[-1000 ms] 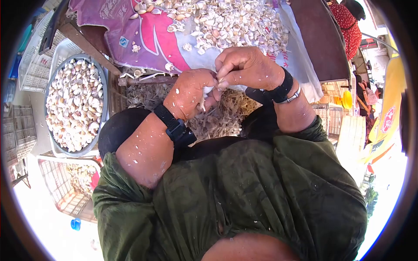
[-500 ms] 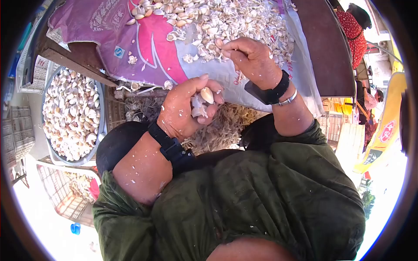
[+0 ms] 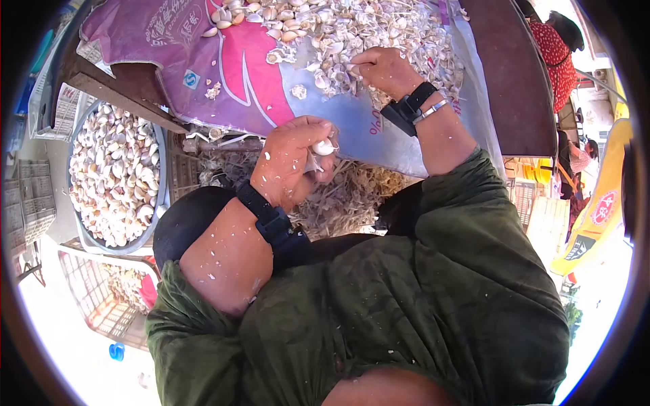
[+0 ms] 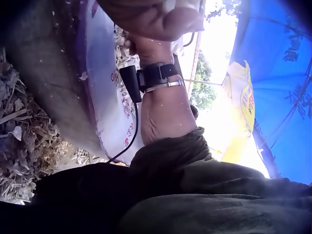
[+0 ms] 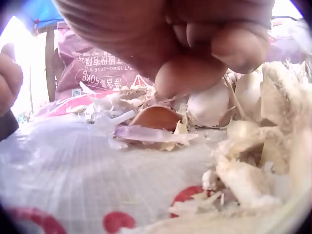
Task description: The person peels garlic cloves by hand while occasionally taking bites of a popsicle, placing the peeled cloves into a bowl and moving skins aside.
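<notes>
In the head view my left hand [image 3: 288, 159] grips a pale garlic clove [image 3: 325, 147] between thumb and curled fingers, with papery skin hanging below it. The left wrist view shows part of this left hand [image 4: 156, 17] at the top, its clove out of sight. My right hand [image 3: 389, 71] reaches to the near edge of a heap of garlic cloves [image 3: 332, 47] on a plastic sack. In the right wrist view its bent fingers [image 5: 190, 78] are right above a white clove [image 5: 209, 105] and a brown clove [image 5: 157, 118]; I cannot tell whether they pinch one.
The purple, pink and silver sack [image 3: 128, 27] covers the table. To the left, a round grey tub [image 3: 162, 169] holds many cloves, with a plastic crate [image 3: 88, 298] below it. Dry husks [image 3: 345, 203] lie between the knees. A person in red [image 3: 552, 61] is at upper right.
The hands were together a second ago, then parted. The right hand moved forward to the heap; the left drew slightly back, keeping the clove, and its fingers have closed more over it.
</notes>
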Motion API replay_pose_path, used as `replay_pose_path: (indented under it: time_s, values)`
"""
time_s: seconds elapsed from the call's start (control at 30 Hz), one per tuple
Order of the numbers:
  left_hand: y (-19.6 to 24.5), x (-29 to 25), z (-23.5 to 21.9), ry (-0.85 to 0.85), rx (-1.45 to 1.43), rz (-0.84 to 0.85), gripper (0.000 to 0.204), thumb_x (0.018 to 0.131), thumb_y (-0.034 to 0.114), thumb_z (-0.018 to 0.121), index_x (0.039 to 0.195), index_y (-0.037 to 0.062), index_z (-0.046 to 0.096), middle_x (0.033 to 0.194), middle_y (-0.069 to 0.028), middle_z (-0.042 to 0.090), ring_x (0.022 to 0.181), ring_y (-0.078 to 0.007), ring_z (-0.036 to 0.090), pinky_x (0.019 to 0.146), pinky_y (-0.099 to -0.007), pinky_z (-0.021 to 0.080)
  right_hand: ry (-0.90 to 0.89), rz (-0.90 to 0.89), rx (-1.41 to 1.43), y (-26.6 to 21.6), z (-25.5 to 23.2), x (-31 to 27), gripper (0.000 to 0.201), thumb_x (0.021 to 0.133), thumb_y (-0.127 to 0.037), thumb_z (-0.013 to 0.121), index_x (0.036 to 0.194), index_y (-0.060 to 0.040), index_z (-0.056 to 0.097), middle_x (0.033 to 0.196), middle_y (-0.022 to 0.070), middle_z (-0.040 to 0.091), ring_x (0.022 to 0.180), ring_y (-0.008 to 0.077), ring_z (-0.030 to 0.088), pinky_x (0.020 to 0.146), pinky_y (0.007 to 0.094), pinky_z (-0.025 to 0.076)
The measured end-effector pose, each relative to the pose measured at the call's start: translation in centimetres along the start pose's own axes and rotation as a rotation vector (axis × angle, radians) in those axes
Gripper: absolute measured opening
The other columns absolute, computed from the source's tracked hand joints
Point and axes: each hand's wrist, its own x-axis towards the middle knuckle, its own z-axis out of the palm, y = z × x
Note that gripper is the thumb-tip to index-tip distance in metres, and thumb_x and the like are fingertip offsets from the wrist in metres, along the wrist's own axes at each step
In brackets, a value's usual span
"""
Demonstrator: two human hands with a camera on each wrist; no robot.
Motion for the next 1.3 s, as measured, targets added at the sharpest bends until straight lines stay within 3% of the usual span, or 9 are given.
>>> replay_pose_path:
  time_s: [0.1,0.27,0.37,0.47,0.6,0.67,0.9,1.07,1.3]
  values:
    - [0.2,0.4,0.1,0.044,0.032,0.004,0.023,0.093,0.025,0.057,0.101,0.0030,0.059,0.077,-0.0056,0.059,0.058,-0.0146,0.055,0.048,-0.0282,0.042,-0.037,0.142,0.497,-2.1,-1.2,-1.9,0.024,0.084,-0.017,0.070,0.098,0.0017,0.069,0.077,0.0077,0.068,0.070,0.0131,0.065,0.065,0.0251,0.052]
    - [1.2,-0.1,2.5,0.198,0.060,-0.045,0.036,0.096,0.034,0.052,0.114,0.0034,0.059,0.081,-0.0073,0.063,0.065,-0.0183,0.063,0.053,-0.0294,0.048,-0.109,0.028,0.634,-7.6,-1.7,-5.7,0.014,0.081,-0.007,0.070,0.095,-0.0016,0.070,0.083,0.0078,0.069,0.073,0.0151,0.066,0.067,0.0266,0.052]
    - [0.5,1.0,1.5,0.060,-0.007,-0.052,0.032,0.094,0.034,0.055,0.103,0.0035,0.059,0.077,-0.0075,0.061,0.060,-0.0166,0.058,0.048,-0.0297,0.043,-0.024,-0.587,0.151,-8.5,-1.7,-7.0,0.013,0.079,0.000,0.065,0.091,-0.0048,0.069,0.085,0.0094,0.068,0.079,0.0202,0.066,0.068,0.0305,0.052]
    - [0.2,0.6,1.6,-0.008,-0.080,-0.086,0.024,0.093,0.028,0.057,0.093,0.0040,0.058,0.075,-0.0074,0.058,0.056,-0.0139,0.050,0.044,-0.0266,0.035,0.012,-0.664,0.138,-9.0,-1.4,-7.9,0.013,0.080,0.002,0.063,0.091,-0.0035,0.068,0.085,0.0087,0.068,0.078,0.0188,0.067,0.067,0.0303,0.052]
    - [0.5,0.7,0.9,-0.065,-0.074,0.017,0.021,0.092,0.024,0.059,0.100,0.0044,0.057,0.076,-0.0062,0.056,0.055,-0.0113,0.046,0.044,-0.0219,0.032,0.212,-0.407,0.286,-8.9,-1.0,-9.1,0.010,0.084,-0.001,0.062,0.092,-0.0022,0.067,0.084,0.0098,0.068,0.076,0.0168,0.067,0.065,0.0293,0.052]
    - [0.5,0.5,0.8,-0.059,-0.052,0.058,0.024,0.093,0.026,0.058,0.104,0.0052,0.057,0.076,-0.0060,0.056,0.055,-0.0108,0.047,0.043,-0.0222,0.032,0.160,-0.082,0.460,-8.6,-0.6,-9.6,0.011,0.088,-0.008,0.063,0.095,-0.0008,0.066,0.085,0.0102,0.068,0.076,0.0144,0.066,0.062,0.0284,0.051]
    - [0.4,0.6,1.1,-0.030,-0.006,0.067,0.025,0.094,0.028,0.056,0.107,0.0066,0.054,0.075,-0.0064,0.056,0.049,-0.0103,0.048,0.040,-0.0222,0.032,0.014,-0.075,0.455,-8.8,0.3,-8.7,0.027,0.094,-0.024,0.060,0.106,-0.0001,0.063,0.084,0.0046,0.064,0.077,0.0094,0.063,0.060,0.0238,0.048]
    - [1.0,0.7,1.5,-0.242,0.093,0.018,0.026,0.096,0.028,0.053,0.110,0.0055,0.054,0.075,-0.0035,0.055,0.051,-0.0093,0.049,0.038,-0.0192,0.029,-0.228,0.043,0.685,-9.4,-0.4,-8.6,0.027,0.090,-0.021,0.066,0.107,0.0000,0.063,0.086,0.0022,0.064,0.072,0.0079,0.059,0.061,0.0211,0.044]
    - [0.1,0.8,1.6,-0.121,0.127,0.085,0.025,0.095,0.027,0.058,0.108,0.0059,0.057,0.075,-0.0029,0.056,0.050,-0.0094,0.048,0.038,-0.0203,0.031,-0.174,-0.059,0.647,-9.6,0.6,-9.7,0.025,0.085,-0.007,0.069,0.107,0.0021,0.061,0.090,0.0033,0.065,0.084,0.0061,0.060,0.073,0.0233,0.050]
